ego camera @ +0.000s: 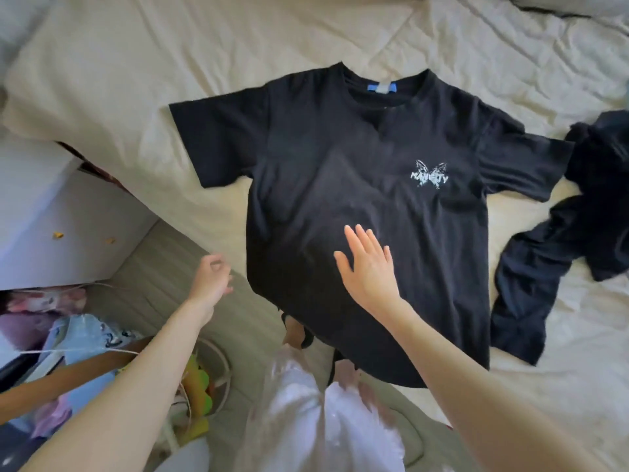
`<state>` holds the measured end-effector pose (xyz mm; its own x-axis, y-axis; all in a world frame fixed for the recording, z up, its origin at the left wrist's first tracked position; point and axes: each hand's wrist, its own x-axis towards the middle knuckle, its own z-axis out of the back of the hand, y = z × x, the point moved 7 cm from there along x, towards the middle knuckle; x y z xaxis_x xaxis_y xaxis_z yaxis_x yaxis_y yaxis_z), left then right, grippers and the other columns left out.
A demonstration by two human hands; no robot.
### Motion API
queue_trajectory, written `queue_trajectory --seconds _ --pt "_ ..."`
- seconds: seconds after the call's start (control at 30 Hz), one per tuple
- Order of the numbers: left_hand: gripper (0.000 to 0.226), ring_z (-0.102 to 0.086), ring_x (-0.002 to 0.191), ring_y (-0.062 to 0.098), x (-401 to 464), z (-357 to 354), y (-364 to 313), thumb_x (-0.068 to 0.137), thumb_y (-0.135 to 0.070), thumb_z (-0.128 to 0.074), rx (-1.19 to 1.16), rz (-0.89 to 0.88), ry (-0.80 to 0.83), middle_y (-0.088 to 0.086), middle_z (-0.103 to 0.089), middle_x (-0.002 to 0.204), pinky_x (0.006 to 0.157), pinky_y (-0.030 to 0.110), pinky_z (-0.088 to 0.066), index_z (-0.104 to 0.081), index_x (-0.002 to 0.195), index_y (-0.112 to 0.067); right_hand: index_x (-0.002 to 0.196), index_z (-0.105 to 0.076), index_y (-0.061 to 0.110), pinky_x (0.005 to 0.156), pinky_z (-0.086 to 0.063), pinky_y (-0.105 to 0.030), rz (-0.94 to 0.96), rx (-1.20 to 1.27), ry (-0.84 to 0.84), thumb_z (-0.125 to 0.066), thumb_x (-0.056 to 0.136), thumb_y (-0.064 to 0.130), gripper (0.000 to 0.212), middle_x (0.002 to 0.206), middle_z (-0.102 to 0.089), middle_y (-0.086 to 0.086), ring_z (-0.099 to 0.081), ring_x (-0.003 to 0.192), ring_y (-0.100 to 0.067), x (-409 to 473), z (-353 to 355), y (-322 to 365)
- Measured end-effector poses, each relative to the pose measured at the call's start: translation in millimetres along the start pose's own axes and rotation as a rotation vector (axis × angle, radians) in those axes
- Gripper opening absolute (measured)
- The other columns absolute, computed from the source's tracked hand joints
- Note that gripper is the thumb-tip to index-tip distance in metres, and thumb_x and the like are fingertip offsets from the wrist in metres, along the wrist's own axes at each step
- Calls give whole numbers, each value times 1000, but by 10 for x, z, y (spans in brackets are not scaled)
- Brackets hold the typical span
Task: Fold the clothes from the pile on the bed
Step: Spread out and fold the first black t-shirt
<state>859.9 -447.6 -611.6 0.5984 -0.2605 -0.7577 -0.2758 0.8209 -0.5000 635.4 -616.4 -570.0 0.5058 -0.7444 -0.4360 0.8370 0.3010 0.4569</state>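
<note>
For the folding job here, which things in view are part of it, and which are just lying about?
Part of the job:
black T-shirt, spread flat on the bed
crumpled dark garment, waiting at its right
right hand, flat over the shirt
left hand, beside the shirt's edge

Lying about:
white drawer unit
bags and clutter on the floor

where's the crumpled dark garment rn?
Head view, right edge: the crumpled dark garment lies on the cream bedsheet, beside the right sleeve of the spread black T-shirt.
</note>
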Motion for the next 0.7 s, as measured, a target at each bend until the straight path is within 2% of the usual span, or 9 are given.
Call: queue_trajectory --seconds 0.2,0.27,0.33,0.4,0.53,0.7 --pt "33 -56 97 21 1009 518 -865 100 -16 -42 -98 -61 -99 9 -52 115 73 27 -51 -46 131 -7 150 -20 19 117 -2 -47 240 -137 27 -35 100 40 56 159 -13 -2 -1 147 -21 932 -237 1133" --pt "31 -58 99 24 1237 587 -1094 100 -20 -44 -105 -92 -126 11 -56 116 83 34 -53 -51 127 -7 151 -18 19 117 1 -46 305 -183 27 -34 101 39 57 160 -10 -3 1 147 -21 1160 -316 1397" --pt "23 -60 104 28 1409 645 -1274 98 -23 -46 -67 -135 -194 11 -61 114 95 43 -50 -58 113 -10 151 -15 19 117 4 -46 317 -226 49 -33 101 40 58 160 -7 -4 3 147 -22 1355 -415 1532" --pt "23 -60 104 28 1516 668 -1423 96 -27 -49 -57 -182 -243 10 -64 112 96 46 -49 -60 106 -11 152 -12 20 117 6 -45 286 -260 80 -30 101 42 58 160 -3 -5 6 147 -24 1502 -525 1560" --pt "41 -61 105 23 1657 553 -1575 89 -35 -60 -122 -168 -204 6 -63 116 94 44 -51 -56 119 -8 152 -7 22 116 9 -45 240 -316 129 -28 100 46 61 160 3 -7 9 147 -26 1611 -712 1524" --pt "39 -61 104 26 1728 453 -1613 87 -23 -66 -227 -49 -182 8 -61 116 91 45 -52 -52 119 -5 152 -1 23 114 12 -47 217 -390 193 -26 100 48 63 159 11 -8 14 146 -27 1663 -816 1508"
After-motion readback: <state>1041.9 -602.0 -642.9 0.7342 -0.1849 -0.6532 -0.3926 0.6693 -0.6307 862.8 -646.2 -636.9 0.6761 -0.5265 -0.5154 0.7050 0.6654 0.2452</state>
